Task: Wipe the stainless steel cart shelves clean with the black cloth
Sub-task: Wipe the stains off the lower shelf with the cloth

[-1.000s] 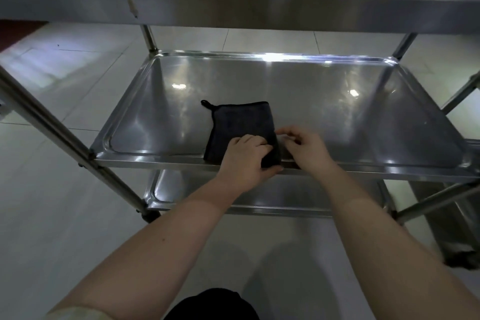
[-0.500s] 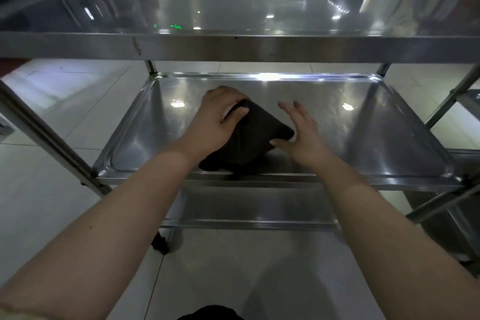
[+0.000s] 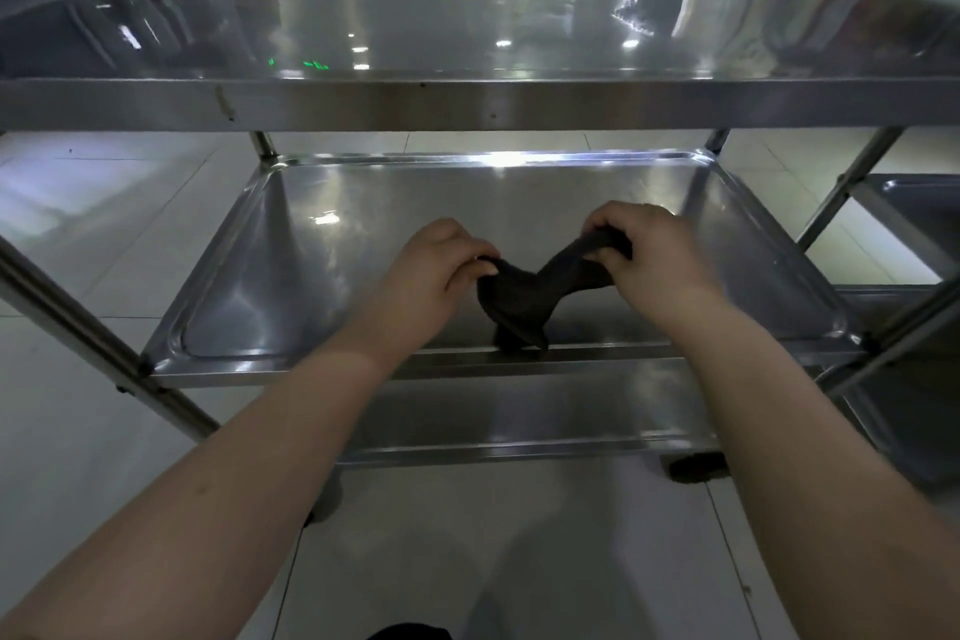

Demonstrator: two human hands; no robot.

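Now left hand [image 3: 440, 266] and right hand [image 3: 652, 268] clamp fingers [image 3: 605, 225] on the black cloth [image 3: 522, 299], six o'clock over the middle shelf [image 3: 322, 286]; flattening it for wiping seems next.

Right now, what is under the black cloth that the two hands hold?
The middle shelf, bare steel near its front rim. The left hand and right hand grip the ends of the black cloth; its sagging middle hides a small patch of shelf.
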